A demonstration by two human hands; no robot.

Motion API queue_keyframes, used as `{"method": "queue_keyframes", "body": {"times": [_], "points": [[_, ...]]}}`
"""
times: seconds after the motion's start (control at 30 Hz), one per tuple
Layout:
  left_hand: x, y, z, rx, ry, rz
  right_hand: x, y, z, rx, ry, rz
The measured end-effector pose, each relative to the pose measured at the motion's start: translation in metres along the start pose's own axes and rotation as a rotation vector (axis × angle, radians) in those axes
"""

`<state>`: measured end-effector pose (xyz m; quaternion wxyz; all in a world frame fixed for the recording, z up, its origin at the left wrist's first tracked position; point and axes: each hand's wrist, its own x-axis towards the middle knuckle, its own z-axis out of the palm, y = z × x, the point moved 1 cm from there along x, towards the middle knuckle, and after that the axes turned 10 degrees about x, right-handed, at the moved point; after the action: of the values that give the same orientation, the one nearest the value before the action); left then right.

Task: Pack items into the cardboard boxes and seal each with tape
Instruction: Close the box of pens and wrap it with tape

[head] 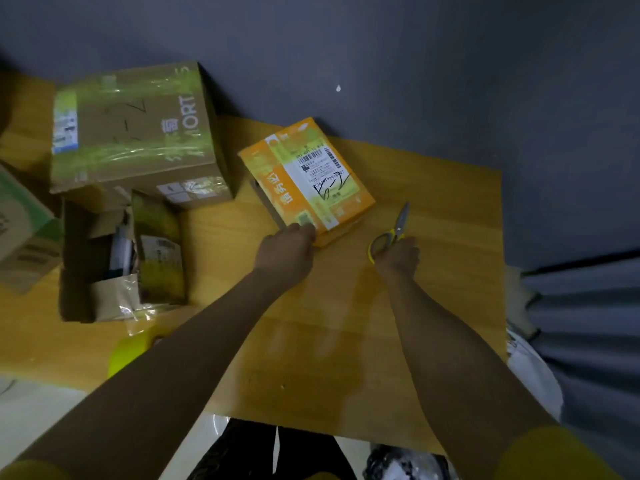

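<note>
With your left hand (289,244) gripping the orange box (306,178) and right hand (398,256) grasping the scissors (391,232) at frame centre, a slip could gash the label.

Table (398,323) glossy wood; orange box (304,178) cardboard, shiny tape; scissors (393,232) metal blades, plastic handles

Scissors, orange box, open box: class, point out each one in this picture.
scissors (398,227), head view, on the pivot where blades meet handles.
orange box (349,202), head view, on its taped top face.
open box (74,258), head view, on its dark left wall.
</note>
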<state>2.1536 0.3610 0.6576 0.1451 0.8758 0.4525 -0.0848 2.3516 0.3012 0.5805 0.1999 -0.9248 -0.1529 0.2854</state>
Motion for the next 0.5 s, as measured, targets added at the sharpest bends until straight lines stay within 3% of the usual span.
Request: {"method": "queue_keyframes", "body": {"times": [0.2, 0.5], "points": [[-0.013, -0.02, -0.005, -0.07, 0.036, -0.04, -0.035, 0.014, 0.01, 0.08, -0.15, -0.019], [-0.069, -0.084, -0.029, -0.12, 0.129, -0.03, -0.165, 0.02, 0.024, 0.258, -0.419, -0.039]]}}
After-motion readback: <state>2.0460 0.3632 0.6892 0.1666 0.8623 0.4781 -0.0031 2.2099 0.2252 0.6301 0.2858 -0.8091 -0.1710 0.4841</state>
